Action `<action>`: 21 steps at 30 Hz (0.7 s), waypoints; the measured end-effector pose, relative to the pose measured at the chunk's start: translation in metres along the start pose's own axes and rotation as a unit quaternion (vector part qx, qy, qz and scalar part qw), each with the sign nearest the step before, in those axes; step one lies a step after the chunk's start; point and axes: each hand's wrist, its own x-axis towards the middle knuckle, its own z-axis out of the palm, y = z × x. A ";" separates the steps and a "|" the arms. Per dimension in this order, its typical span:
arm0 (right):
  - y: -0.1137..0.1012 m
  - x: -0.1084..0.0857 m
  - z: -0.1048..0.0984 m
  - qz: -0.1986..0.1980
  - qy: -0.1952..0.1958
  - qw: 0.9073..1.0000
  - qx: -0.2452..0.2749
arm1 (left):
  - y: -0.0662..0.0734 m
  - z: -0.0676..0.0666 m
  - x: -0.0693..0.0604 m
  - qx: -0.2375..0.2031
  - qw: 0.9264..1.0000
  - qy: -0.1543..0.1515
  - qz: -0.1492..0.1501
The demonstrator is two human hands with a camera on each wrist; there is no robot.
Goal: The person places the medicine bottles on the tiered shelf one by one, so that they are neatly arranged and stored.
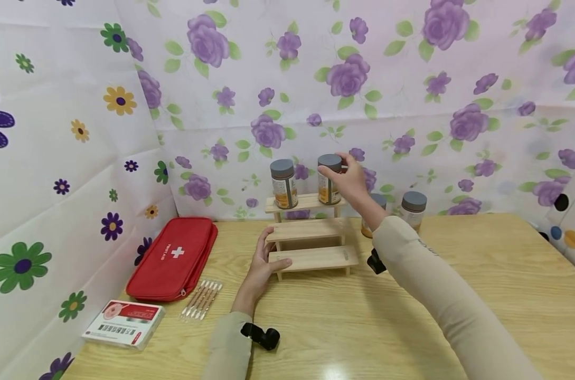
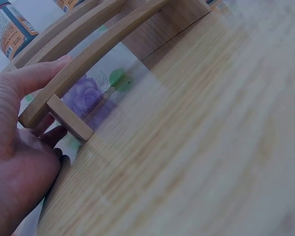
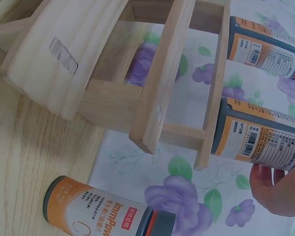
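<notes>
A three-tier wooden rack point(image 1: 311, 258) stands on the table near the back wall. My left hand point(image 1: 260, 265) grips its left end, with the thumb over the lowest tier, as the left wrist view also shows. On the top tier, my right hand point(image 1: 350, 178) holds a grey-lidded supplement bottle point(image 1: 329, 182) near its lid; the bottle's base meets the tier. Left of it on that tier stands a second bottle point(image 1: 284, 184), upright. Behind my right forearm, two more bottles stand on the table: one point(image 1: 367, 230) mostly hidden, the other point(image 1: 413, 207) partly covered by the sleeve.
To the left lies a red first-aid pouch point(image 1: 170, 258). In front of it are a pack of cotton swabs point(image 1: 201, 301) and a white and red box point(image 1: 123, 324). Flowered cloth point(image 1: 268, 68) hangs along the back and left of the wooden table point(image 1: 344, 327).
</notes>
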 end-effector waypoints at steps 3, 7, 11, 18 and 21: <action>0.002 -0.002 0.002 0.000 0.004 1.000 -0.010 | -0.004 0.000 -0.002 -0.002 1.000 0.003 -0.004; 0.002 -0.002 0.003 -0.002 0.006 1.000 -0.009 | -0.005 -0.001 -0.002 -0.004 1.000 -0.001 0.005; 0.002 -0.004 0.000 0.002 -0.002 1.000 -0.005 | -0.004 0.000 -0.001 -0.008 1.000 0.002 -0.003; 0.000 -0.013 -0.009 -0.015 0.002 1.000 0.000 | -0.003 0.001 -0.002 -0.009 1.000 0.003 -0.001; 0.001 -0.018 -0.016 -0.022 0.000 1.000 0.008 | -0.003 0.001 -0.001 -0.009 1.000 0.000 0.004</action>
